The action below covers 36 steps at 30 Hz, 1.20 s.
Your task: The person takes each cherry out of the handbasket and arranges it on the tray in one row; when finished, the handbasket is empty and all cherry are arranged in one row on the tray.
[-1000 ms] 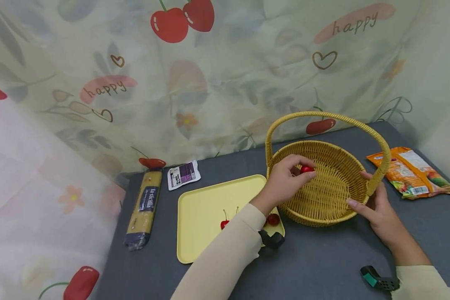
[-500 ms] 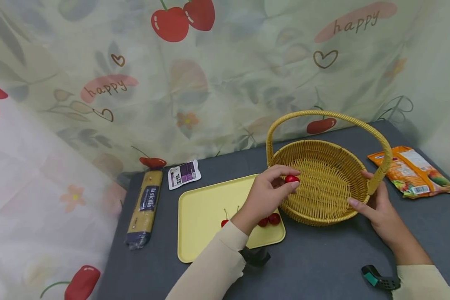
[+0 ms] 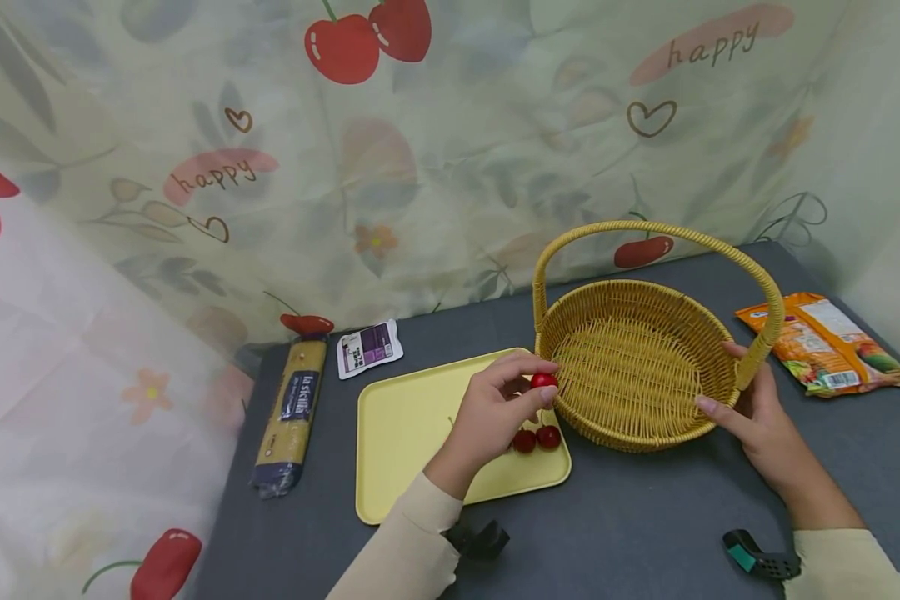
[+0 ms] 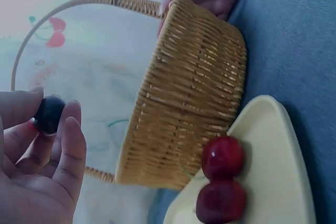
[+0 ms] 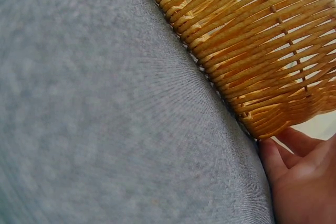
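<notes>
My left hand (image 3: pixel 486 417) pinches a red cherry (image 3: pixel 544 380) between thumb and fingers, above the right side of a yellow tray (image 3: pixel 397 454) and just left of the wicker basket's rim. In the left wrist view that held cherry (image 4: pixel 49 114) looks nearly black. Two dark red cherries (image 3: pixel 548 437) lie side by side on the tray; a stem shows past my left hand, which hides part of the tray. My right hand (image 3: pixel 759 433) grips the right side of the wicker basket (image 3: pixel 633 375), thumb over its rim. No fruit shows inside the basket.
A pack of spaghetti (image 3: pixel 291 417) lies left of the tray, with a small white and purple pouch (image 3: pixel 369 348) behind it. An orange snack bag (image 3: pixel 828 346) lies right of the basket. The basket's tall arched handle (image 3: pixel 656 227) rises before the patterned curtain.
My left hand has drawn back left from over the basket to above the tray, the cherry still pinched in it. My right hand and the basket have stayed put.
</notes>
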Tool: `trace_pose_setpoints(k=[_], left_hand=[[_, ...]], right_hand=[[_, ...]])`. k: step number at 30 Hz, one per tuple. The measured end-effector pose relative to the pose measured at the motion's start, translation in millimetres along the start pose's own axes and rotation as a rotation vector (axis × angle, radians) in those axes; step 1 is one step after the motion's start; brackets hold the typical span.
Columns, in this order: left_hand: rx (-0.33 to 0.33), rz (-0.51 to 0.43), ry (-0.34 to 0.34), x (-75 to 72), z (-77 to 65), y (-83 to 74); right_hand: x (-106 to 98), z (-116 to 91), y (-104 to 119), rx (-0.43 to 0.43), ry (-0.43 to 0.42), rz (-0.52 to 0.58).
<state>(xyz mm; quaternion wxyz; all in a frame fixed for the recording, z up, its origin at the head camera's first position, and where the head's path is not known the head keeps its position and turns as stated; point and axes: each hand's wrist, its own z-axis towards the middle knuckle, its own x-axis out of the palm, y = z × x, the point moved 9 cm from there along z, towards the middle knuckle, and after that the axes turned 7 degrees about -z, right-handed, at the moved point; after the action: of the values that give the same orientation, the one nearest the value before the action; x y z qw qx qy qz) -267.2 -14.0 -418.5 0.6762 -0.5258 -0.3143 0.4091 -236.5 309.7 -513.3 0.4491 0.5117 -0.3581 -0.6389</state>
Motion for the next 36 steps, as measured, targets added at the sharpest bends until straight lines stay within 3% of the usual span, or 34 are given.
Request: trace_pose_setpoints(k=[18,36], left_hand=[[-0.058,0.02,-0.158,-52.9,-48.4,19.2],[-0.155,-0.028,-0.302,-96.9,-90.6,34.8]], right_hand=[[0.4,0.3,2.2,0.012,-0.002,-0.021],[-0.1,-0.3,-0.6,0.014,-0.004,-0.011]])
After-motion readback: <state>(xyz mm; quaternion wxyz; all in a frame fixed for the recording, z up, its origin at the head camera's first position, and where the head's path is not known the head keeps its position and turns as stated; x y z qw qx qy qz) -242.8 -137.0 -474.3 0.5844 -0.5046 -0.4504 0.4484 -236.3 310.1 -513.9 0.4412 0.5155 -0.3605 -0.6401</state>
